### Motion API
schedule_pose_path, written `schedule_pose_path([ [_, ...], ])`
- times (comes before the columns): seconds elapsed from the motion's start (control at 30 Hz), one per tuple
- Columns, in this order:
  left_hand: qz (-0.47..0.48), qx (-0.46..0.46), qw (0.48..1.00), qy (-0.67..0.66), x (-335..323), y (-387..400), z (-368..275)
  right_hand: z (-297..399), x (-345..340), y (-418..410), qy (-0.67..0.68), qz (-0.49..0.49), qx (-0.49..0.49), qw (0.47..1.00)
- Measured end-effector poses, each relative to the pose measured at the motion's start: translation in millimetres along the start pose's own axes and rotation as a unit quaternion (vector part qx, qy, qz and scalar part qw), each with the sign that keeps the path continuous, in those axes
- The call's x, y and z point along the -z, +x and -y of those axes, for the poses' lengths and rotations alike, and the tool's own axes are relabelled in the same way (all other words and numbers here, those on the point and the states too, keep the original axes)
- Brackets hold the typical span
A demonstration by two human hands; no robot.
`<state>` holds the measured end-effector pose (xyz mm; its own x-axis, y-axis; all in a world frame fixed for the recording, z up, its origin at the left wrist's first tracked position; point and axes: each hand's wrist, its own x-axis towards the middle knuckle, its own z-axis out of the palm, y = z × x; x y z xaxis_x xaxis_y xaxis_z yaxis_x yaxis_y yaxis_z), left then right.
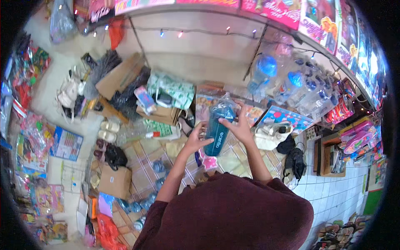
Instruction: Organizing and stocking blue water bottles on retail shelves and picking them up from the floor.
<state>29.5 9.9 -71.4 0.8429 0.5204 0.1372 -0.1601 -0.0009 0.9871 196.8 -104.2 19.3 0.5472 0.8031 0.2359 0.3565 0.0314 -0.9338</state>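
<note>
A teal drinking bottle (217, 134) in a clear plastic wrapper is held up before me, slightly tilted, with pale lettering on its side. My left hand (196, 139) grips its lower left side, the thumb across the front. Around the upper right side is my right hand (239, 126), its thumb pressed near the shoulder of the bottle. Crinkled plastic covers the bottle's top, so the lid is hard to make out. Beneath the bottle, a pink item (209, 162) lies near the tiled floor (178, 165).
Several wrapped clear bottles (312, 97) crowd the shelf at right. A cream bag (272, 136) sits below them. Left of my hands are a green-and-white bag (175, 89) and a cardboard box (115, 182). Teal-blue bottles (147, 201) lie along the floor. String lights (179, 34) hang overhead.
</note>
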Motion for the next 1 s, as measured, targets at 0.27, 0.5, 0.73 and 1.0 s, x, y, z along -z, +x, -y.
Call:
schedule_pose_path([
  [0.27,-0.057,-0.064,0.995,0.045,-4.8,124.1,-42.2,38.1,18.9,88.3,0.006,-0.108,0.100,0.989],
  [0.5,-0.213,-0.213,0.937,0.177,-7.9,185.8,-69.6,11.4,18.9,188.6,-0.069,-0.254,0.159,0.952],
  [0.73,-0.141,-0.051,0.984,0.092,-12.9,143.2,-44.1,-48.7,20.4,237.8,-0.024,-0.353,0.181,0.918],
  [1.0,-0.178,-0.077,0.967,0.167,-16.8,88.4,-31.3,-79.0,6.4,228.6,-0.076,-0.402,0.145,0.901],
])
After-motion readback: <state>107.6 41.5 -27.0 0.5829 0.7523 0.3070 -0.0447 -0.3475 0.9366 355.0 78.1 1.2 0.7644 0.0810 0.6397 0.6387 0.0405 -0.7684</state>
